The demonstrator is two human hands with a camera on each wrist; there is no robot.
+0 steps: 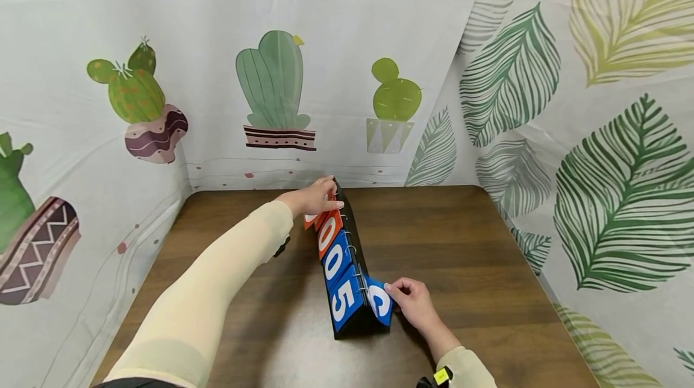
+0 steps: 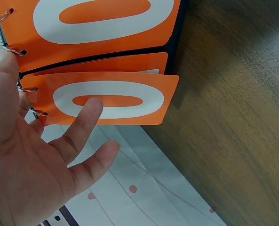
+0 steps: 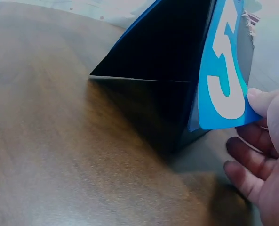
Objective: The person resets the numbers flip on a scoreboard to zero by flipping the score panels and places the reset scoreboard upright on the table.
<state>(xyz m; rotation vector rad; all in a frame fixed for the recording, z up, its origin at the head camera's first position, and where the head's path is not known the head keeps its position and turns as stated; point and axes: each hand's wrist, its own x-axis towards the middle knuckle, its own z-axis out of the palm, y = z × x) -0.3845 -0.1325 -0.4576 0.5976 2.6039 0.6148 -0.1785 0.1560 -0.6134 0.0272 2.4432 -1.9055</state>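
A tabletop flip scoreboard (image 1: 352, 243) with a black tent-shaped stand stands lengthwise on the table, its number cards hung on metal rings. My left hand (image 1: 317, 195) grips the top ridge at its far end. In the left wrist view, two fingers of that left hand (image 2: 83, 136) stretch out over an orange card (image 2: 170, 89) marked 0, which hangs lifted off the one behind. At the near end, my right hand (image 1: 414, 303) pinches the lower corner of a blue card (image 3: 205, 106) marked 5, on the right side of the stand. Another blue 5 card (image 1: 346, 300) lies on the left slope.
The wooden table (image 1: 444, 243) stretches out on both sides of the scoreboard. Behind it hangs a white cloth (image 1: 336, 99) printed with cacti, and a leaf-patterned cloth (image 1: 623, 195) hangs on the right.
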